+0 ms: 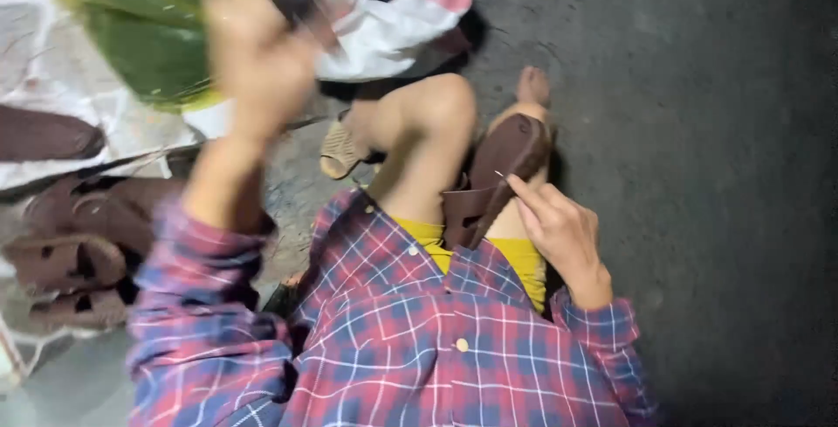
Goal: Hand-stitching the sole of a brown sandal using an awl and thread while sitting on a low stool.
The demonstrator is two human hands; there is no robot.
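Head view: right hand [559, 230] pinches a brown sandal [497, 174] against the knee to steady it; left hand [257, 51], raised and blurred, grip unreadable, more sandals [74, 257] stacked left.

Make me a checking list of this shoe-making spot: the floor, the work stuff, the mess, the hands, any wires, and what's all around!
Surface: dark rough ground; the person sits on it, knees bent.
Job's things: brown sandal resting on the lap, with a thin needle at its strap.
Clutter: pile of brown sandals on the left, lying on a pale sheet.
Hands: right hand pinches the needle against the brown sandal; left hand raised and blurred, closed on something dark, cannot tell what.
Cables: nothing seen.
Surroundings: green bag and white-and-pink sack ahead; a tan sandal on one foot.
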